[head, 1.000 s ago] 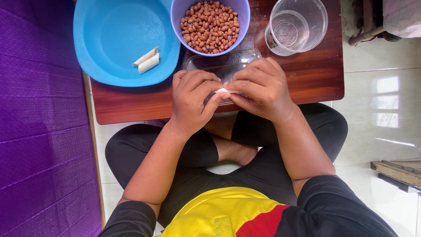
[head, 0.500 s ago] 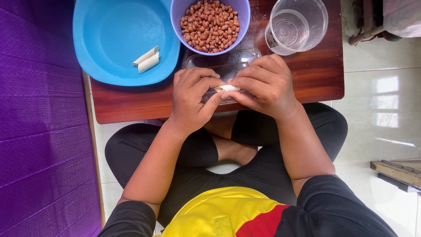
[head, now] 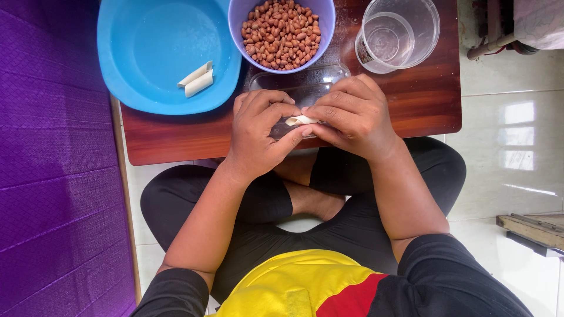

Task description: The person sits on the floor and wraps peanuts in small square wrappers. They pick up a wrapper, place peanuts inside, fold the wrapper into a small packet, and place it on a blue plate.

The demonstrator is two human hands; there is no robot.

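Small pale cream dough roll (head: 301, 120): narrow, short, mostly hidden by fingers, held over the near edge of the low brown wooden table (head: 423, 105). Left hand (head: 258, 132) and right hand (head: 352, 114) both pinch it, fingertips closed tight on its ends. Clear plastic tray (head: 305, 82) lies just beyond the knuckles.

A low table (head: 423, 111) of dark reddish wood stands on a floor of pale glossy tiles (head: 511, 152), where daylight falls in bright patches to the right. A purple woven mat (head: 53, 176) covers the floor along the left side, reaching up to the table's edge. At lower right, the corner of a weathered wooden plank (head: 531, 229) lies on the tiles.
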